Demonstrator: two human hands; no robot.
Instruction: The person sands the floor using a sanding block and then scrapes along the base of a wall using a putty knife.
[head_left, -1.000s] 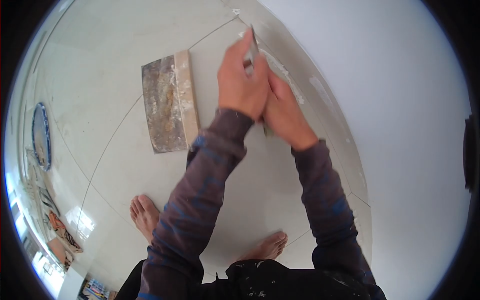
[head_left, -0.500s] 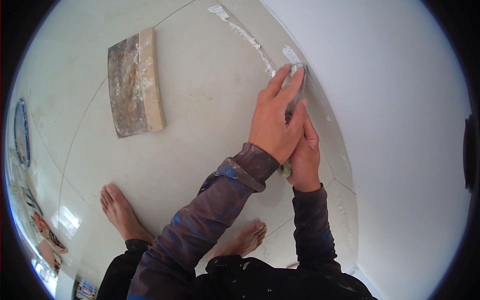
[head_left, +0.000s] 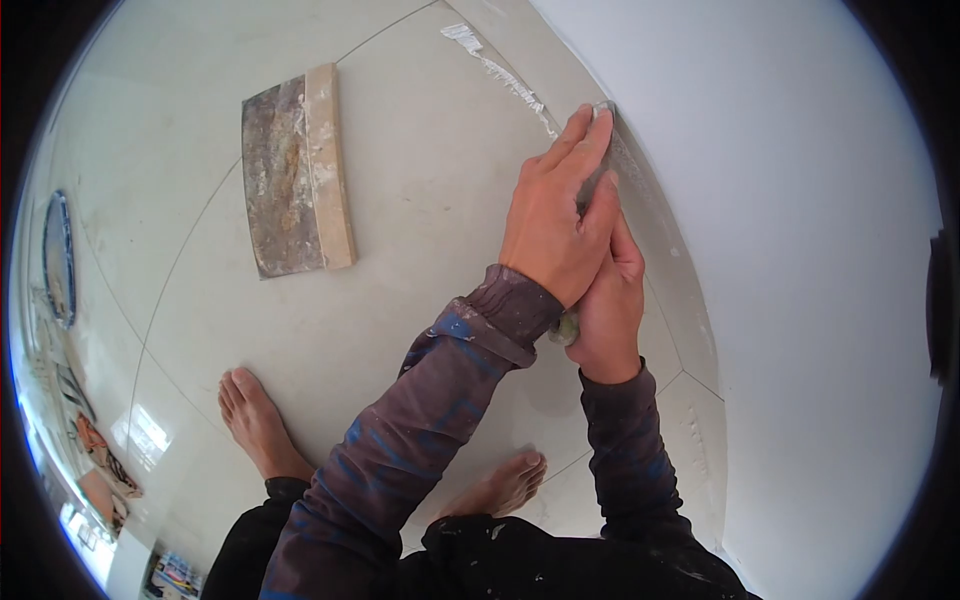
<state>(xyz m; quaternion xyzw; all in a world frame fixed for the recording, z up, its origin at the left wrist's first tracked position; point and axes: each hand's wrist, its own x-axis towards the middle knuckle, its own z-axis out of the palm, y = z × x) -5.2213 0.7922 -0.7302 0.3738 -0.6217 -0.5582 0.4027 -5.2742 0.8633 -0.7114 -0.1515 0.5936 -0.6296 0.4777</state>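
Observation:
My right hand (head_left: 615, 305) is wrapped round the handle of a putty knife (head_left: 565, 328), whose rounded end sticks out below the palm. Over the blade lies my left hand (head_left: 550, 215), its fingers stretched forward and pressing near the tip, its thumb crossing by the right hand. Most of the blade is hidden beneath these fingers. The tip meets the skirting strip (head_left: 650, 195) at the foot of the white wall (head_left: 790, 250). Left of the fingertips, a ragged line of white filler (head_left: 500, 75) runs along the floor edge.
A worn board with a pale wooden edge (head_left: 330, 170) lies on the tiled floor (head_left: 420, 130) to the left. My bare feet (head_left: 262, 425) are below it. Blue-rimmed and brown items (head_left: 60, 260) line the far left, with a box of small things (head_left: 172, 577) at lower left.
Both hands have pushed the putty knife a little farther up along the skirting. The white patch ahead of the blade no longer shows. The view has shifted slightly, moving the board rightward in it.

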